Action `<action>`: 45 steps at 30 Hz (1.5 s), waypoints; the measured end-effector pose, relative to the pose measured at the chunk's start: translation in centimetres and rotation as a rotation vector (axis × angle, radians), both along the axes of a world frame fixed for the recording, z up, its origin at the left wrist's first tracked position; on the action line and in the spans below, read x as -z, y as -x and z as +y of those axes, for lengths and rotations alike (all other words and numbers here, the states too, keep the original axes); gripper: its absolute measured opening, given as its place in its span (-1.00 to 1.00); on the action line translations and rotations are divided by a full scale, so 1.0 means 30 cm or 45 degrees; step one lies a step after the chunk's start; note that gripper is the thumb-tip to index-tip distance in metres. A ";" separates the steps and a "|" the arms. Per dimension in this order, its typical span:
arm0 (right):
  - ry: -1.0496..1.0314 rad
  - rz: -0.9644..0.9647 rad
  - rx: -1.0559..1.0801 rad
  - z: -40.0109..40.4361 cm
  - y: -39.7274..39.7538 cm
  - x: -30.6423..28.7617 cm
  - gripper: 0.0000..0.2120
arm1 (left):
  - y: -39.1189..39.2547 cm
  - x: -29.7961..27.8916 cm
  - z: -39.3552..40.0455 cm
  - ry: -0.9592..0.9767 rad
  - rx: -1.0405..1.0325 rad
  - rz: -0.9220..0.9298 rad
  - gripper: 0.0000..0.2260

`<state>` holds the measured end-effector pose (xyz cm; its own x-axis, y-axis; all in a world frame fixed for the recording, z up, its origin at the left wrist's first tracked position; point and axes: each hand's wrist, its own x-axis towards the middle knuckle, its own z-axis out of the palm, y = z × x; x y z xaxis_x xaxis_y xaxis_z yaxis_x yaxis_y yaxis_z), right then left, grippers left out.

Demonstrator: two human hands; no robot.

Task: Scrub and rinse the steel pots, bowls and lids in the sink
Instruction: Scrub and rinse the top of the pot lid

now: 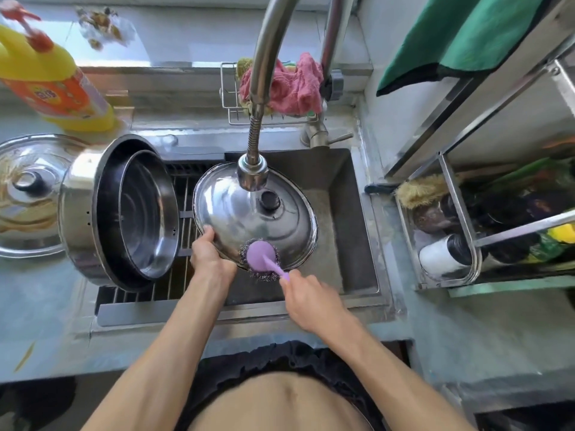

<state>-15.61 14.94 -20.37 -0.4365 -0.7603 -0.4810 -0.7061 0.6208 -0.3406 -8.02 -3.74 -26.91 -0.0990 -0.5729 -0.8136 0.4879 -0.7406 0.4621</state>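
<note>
Steel lid (pixel 249 213), domed with a dark knob (pixel 269 200), held tilted over the sink basin (pixel 339 219), directly beneath the spray head (pixel 252 174) of the faucet (pixel 270 51). Left hand (pixel 209 256): grip clamped on the lid's near-left rim, thumb over the edge. Right hand (pixel 306 295): grip clamped on the purple handle of the scrubber (pixel 260 256), whose steel-wool head presses against the lid's near rim, just right of the left hand.

Left of the lid, a large steel pot (pixel 81 213) lies on its side on the slatted rack (pixel 180 231) across the sink's left part, its mouth turned toward the lid; a smaller steel bowl (pixel 149 213) nests inside it. Farther left of the lid, a second steel lid (pixel 28 194) with a round knob rests flat on the table (pixel 40 306). Behind that, at far left of the lid, a yellow detergent bottle (pixel 53 76) with a red pump.

Behind the lid, at the faucet's base, a wire caddy (pixel 230 98) holds a pink cloth (pixel 292 85). Right of the lid, beyond the sink wall, a steel rack (pixel 448 213) holds a white cup (pixel 441 256) on its side, a brush (pixel 420 189) and dark items that are too blurred to identify. Above that rack, a green cloth (pixel 466 35) hangs.
</note>
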 end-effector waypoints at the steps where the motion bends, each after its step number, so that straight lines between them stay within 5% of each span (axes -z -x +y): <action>1: 0.002 0.066 -0.029 0.011 0.002 -0.006 -0.64 | -0.001 0.003 0.007 -0.009 -0.007 0.015 -0.85; 12: -0.195 -0.177 0.632 -0.009 0.310 0.073 -0.55 | -0.085 -0.011 -0.013 -0.014 0.142 0.215 -0.73; 17: -0.031 -0.200 0.804 -0.111 0.412 0.030 -0.52 | -0.103 -0.029 0.006 0.084 0.308 0.192 -0.69; 21: 0.042 -0.140 0.773 -0.234 0.470 -0.028 -0.51 | -0.094 -0.042 0.009 0.283 0.415 0.062 -0.87; 31: 0.113 0.047 0.235 -0.321 0.277 -0.121 -0.58 | 0.021 -0.090 0.012 0.692 0.652 -0.285 -0.76; 35: 0.059 0.057 0.035 -0.267 0.150 -0.155 -0.61 | 0.036 -0.074 -0.002 0.728 0.722 -0.358 -0.85; 45: 0.024 -0.093 0.529 -0.293 0.439 -0.079 -0.56 | -0.008 -0.094 -0.048 0.641 0.839 -0.155 -0.84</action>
